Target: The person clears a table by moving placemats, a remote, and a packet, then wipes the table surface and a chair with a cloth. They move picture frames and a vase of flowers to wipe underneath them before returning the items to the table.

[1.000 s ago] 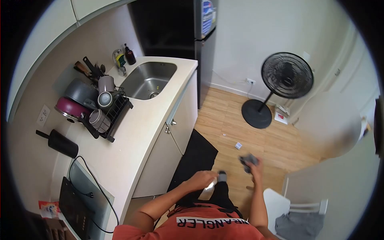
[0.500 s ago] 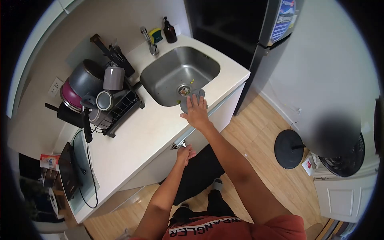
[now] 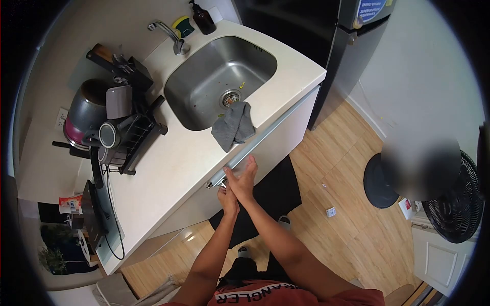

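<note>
My left hand (image 3: 228,200) is closed just off the counter's front, with a small shiny metal thing (image 3: 224,181) at its fingertips; its kind is not clear. Right beside it, overlapping the wrist area, my right hand (image 3: 243,179) has its fingers apart and holds nothing I can see. A crumpled grey cloth (image 3: 233,127) lies over the front rim of the steel sink (image 3: 204,76) and onto the white counter (image 3: 168,153). Yellow and green food scraps sit around the drain (image 3: 230,98).
A black dish rack (image 3: 133,145) with mugs and pots stands left of the sink. Behind the sink are a faucet (image 3: 178,46), a sponge (image 3: 182,26) and a soap bottle (image 3: 203,19). A fridge (image 3: 326,76) borders the counter; a black mat (image 3: 275,196) covers the floor.
My right hand has left the grey cloth at the sink's edge and come down beside my left hand. The cloth stays on the rim. The view has shifted slightly.
</note>
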### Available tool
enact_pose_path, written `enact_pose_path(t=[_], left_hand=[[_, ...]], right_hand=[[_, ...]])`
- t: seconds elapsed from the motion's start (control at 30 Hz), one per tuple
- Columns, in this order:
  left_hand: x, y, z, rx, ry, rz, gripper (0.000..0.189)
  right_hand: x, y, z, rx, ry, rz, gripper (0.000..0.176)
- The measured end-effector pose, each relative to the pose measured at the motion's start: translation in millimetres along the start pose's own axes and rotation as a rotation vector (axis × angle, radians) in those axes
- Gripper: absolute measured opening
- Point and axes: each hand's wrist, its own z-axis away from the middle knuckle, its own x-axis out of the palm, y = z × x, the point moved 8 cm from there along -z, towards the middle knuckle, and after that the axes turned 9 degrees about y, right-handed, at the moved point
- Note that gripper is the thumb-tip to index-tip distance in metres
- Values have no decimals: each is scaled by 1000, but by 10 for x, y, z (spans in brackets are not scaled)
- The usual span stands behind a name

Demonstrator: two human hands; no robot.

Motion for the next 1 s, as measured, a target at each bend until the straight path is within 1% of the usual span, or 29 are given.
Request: enact_pose_path(t=[0.03, 0.07, 0.1, 0.13, 0.17, 0.2, 0.23, 0.3, 0.33, 0.4, 0.43, 0.5, 0.53, 0.57, 0.6, 0.67, 0.73, 0.8, 0.87, 0.9, 0.97, 1.0], left_hand=[[-17, -21, -6, 2, -6, -12, 21], [-71, -27, -21, 22, 35, -20, 21], [-130, -51, -13, 39, 78, -24, 21], [-187, -107, 5, 34, 76, -30, 21], [-201, -161, 56, 44, -48, -114, 20], [-220, -201, 115, 57, -170, -195, 19], [-234, -238, 177, 72, -294, -276, 19], [-211, -54, 657, -5, -573, -679, 14], [-391, -124, 634, -7, -574, -679, 14], [-855, -573, 445, -99, -728, -1036, 12], [-888, -694, 275, -99, -730, -1034, 12], [-712, -647, -48, 553, -702, -1400, 21], [-521, -631, -194, 554, -612, -1281, 21], [-242, -631, -291, 533, -602, -1199, 19], [43, -636, -379, 508, -593, -1116, 18], [232, -1154, -903, -55, -377, -608, 25], [585, -1412, -1271, -462, -279, -191, 29], [759, -1663, -1800, -640, -174, 258, 30], [904, -1223, -1736, -495, 44, 188, 30], [942, -1247, -1784, -501, 42, 181, 30], [885, -1334, -1918, -597, 131, 416, 31], [833, -1395, -1927, -680, 180, 459, 31]], right_hand=[[51, 42, -3, 39, -7, -6, 73], [83, 93, -1, 79, -11, -10, 79], [79, 130, 7, 89, -4, -9, 79], [56, 118, 9, 91, -1, -3, 79], [29, 103, 31, 95, -2, 4, 80], [-47, 18, 24, 21, 75, 32, 74], [-64, 35, 41, 27, 73, 31, 74], [-214, 53, 116, -15, 147, -52, 67], [-313, 89, 152, 15, 155, -63, 59], [-595, 136, 239, 30, 135, -106, 59], [-763, 179, 281, 40, 115, -149, 59], [-1170, 312, 374, 152, 78, -167, 55], [-1332, 387, 398, 207, 59, -309, 54], [-1491, 451, 402, 261, 39, -450, 53], [-1706, 427, 385, 287, 8, -419, 52], [-2053, 366, 245, 313, -26, -389, 50], [-2286, 359, 161, 317, -59, -360, 48], [-2438, 406, 104, 343, -47, -372, 47], [-2520, 440, 85, 369, -38, -387, 45], [-2517, 436, 86, 383, -52, -382, 45], [-2491, 424, 120, 401, -58, -380, 46], [-2450, 415, 140, 396, -56, -393, 45]])
